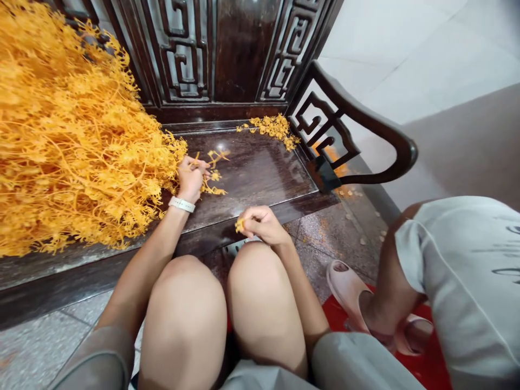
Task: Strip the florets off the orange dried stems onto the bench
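My left hand (192, 176) rests over the bench seat beside the big orange heap, fingers closed on a thin branching orange sprig (215, 174). The sprig spreads out to the right of my fingertips. Above my right knee, my right hand (264, 223) is closed in a pinch on a small orange tuft (239, 224). The heap of orange frilly sprigs (89, 141) fills the left part of the bench seat. In the seat's far right corner lies a small pile of loose orange tufts (273, 129).
The dark wooden bench (252, 168) has a carved backrest (244, 49) and a curved armrest (365, 119) on the right. Orange bits (320, 230) are scattered on the tiled floor. A person's leg (390, 271) and pink slipper (351, 292) are close on my right, over something red.
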### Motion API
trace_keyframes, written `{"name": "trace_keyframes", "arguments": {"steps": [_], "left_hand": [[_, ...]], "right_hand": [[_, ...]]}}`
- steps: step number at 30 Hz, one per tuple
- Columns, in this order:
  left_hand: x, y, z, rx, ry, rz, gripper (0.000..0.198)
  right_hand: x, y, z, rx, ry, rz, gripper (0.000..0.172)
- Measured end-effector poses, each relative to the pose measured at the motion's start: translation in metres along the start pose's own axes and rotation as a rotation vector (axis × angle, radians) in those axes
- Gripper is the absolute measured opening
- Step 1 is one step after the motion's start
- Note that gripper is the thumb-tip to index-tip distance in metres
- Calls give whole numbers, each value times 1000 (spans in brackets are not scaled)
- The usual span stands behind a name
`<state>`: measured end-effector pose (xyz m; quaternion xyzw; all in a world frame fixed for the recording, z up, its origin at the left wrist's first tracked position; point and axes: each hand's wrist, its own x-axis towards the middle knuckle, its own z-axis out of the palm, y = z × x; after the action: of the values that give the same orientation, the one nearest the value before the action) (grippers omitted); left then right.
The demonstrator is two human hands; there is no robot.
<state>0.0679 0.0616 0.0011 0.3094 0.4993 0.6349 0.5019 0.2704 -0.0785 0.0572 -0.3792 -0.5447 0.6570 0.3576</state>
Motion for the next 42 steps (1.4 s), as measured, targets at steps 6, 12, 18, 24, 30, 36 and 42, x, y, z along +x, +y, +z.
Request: {"name": "trace_keyframes", "arguments": {"steps": [6, 12, 18, 24, 30, 36, 42], "left_hand": [[-10, 1, 4, -39, -99, -8, 31], [-7, 3, 2, -36, -66, -48, 26], [-11, 0, 4, -47, -71, -105, 29], [-14, -4, 6, -115, -142, -247, 28], [-13, 15, 0, -288, -341, -376, 33], [-18, 23, -4, -346, -464, -322, 43], [-18, 18, -4, -385, -462, -403, 31]], "right_hand": [[-7, 35, -38, -731, 657, -180, 57], [-12, 74, -62, -786, 841, -190, 27], [-12, 82, -66, -632, 994, -224, 29], [-7, 81, -65, -669, 987, -199, 33], [-7, 84, -60, -596, 1032, -206, 33], [-11, 87, -55, -623, 1063, -289, 25], [-18, 87, -53, -756, 957, -215, 60]]}}
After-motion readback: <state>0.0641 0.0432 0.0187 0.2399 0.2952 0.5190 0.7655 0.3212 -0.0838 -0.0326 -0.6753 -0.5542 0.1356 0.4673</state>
